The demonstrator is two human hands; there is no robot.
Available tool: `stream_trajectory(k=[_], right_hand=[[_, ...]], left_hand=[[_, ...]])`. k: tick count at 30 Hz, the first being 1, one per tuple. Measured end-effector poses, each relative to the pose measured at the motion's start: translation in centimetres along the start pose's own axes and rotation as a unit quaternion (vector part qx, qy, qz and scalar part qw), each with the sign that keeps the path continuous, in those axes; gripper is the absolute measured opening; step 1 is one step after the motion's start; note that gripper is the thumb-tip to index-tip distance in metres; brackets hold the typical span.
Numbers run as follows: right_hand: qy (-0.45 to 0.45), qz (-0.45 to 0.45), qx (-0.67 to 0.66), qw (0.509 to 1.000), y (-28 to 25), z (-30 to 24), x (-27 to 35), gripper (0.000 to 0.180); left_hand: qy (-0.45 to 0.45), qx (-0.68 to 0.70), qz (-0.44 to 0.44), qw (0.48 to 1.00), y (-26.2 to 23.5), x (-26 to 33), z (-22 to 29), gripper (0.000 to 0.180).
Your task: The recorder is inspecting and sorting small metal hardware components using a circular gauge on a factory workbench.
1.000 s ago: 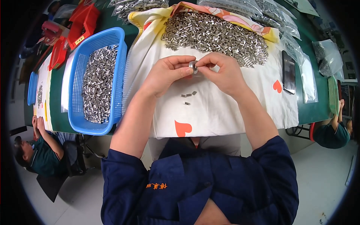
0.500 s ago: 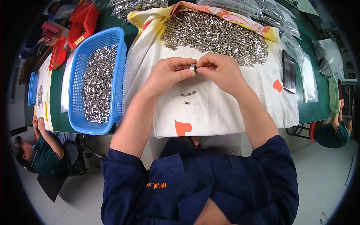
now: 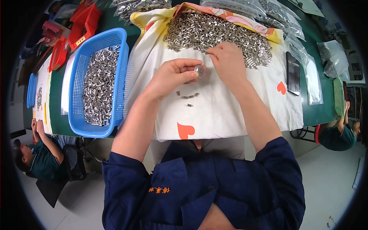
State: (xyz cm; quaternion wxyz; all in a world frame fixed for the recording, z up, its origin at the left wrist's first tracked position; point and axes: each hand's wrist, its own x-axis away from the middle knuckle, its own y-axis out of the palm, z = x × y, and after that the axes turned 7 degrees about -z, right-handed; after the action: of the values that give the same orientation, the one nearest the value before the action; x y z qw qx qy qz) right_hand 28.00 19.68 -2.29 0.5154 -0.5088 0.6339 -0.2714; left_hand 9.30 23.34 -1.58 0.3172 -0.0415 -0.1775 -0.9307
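Between the thumb and fingers of my left hand (image 3: 172,76) is a round metal disc (image 3: 199,71) with a small hole in its middle, its flat face showing. My right hand (image 3: 228,63) is at the near edge of a heap of small metal cylinders (image 3: 218,32), thumb and forefinger pinched on one small metal cylinder (image 3: 207,52). The heap lies on a white patterned cloth (image 3: 245,119). Nearer me, several loose cylinders (image 3: 188,97) rest on the cloth below my left hand.
At the left stands a blue plastic basket (image 3: 120,80) holding many cylinders. Red bins (image 3: 85,25) are behind it. A phone (image 3: 293,73) lies at the right, with plastic bags of metal parts (image 3: 281,19) beyond. Other people (image 3: 46,159) sit at both sides.
My right hand has left the disc and moved up to the heap's edge. The disc has turned its flat face into view. One more loose cylinder now lies on the cloth.
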Motion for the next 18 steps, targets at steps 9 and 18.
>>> stream_trajectory(k=[9,18], right_hand=[[0.016,-0.052,0.025,0.998,-0.3,-0.6,0.0,0.007],[-0.003,-0.040,-0.281,0.959,-2.0,-2.7,0.6,0.014]], left_hand=[[0.015,0.085,-0.019,0.996,-0.1,0.0,0.4,0.032],[0.046,0.152,0.013,0.987,-1.0,-0.1,0.0,0.033]])
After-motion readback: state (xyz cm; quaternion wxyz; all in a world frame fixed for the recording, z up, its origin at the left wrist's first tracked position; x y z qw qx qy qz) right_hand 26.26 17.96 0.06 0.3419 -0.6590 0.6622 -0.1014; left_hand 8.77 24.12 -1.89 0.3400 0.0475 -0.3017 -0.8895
